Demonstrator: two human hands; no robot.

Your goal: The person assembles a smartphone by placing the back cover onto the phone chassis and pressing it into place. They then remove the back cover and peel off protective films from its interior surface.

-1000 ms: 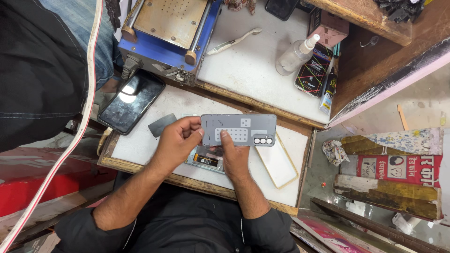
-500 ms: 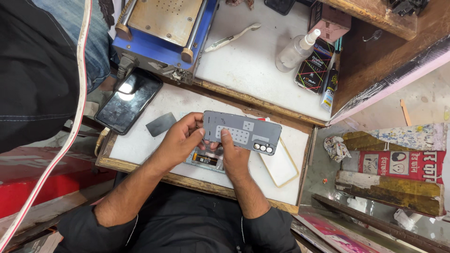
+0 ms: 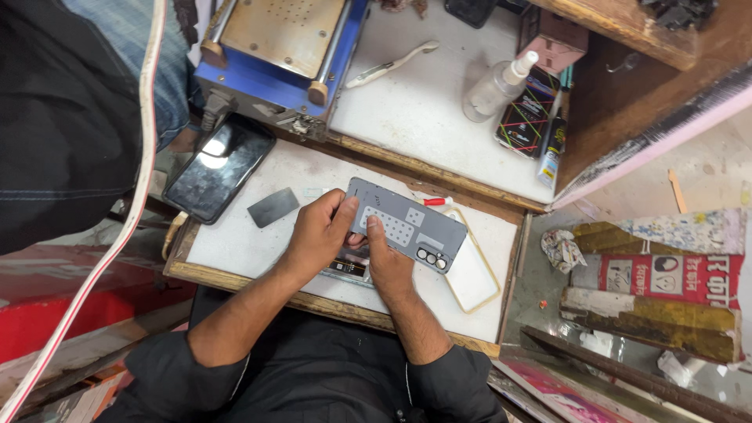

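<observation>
My left hand (image 3: 317,233) grips the near-left end of a grey phone back cover (image 3: 407,225), thumb on its top face. My right hand (image 3: 388,266) holds the cover from below, with its thumb pressed on the cover's middle. The cover carries small white stickers and three camera holes at its right end, and it is tilted with that end lower right. Under my hands lies an opened phone body (image 3: 348,270), mostly hidden. All of this is above a white work board (image 3: 251,243).
A clear phone case (image 3: 474,270) lies right of my hands. A small dark plate (image 3: 273,207) and a black phone (image 3: 218,168) lie to the left. A blue machine (image 3: 274,47), a white tool (image 3: 389,64) and a spray bottle (image 3: 497,86) are behind. Another person's dark clothing (image 3: 63,117) fills the left.
The back cover has turned clockwise, its camera end dropping toward the lower right. Both hands kept their hold and shifted slightly with it.
</observation>
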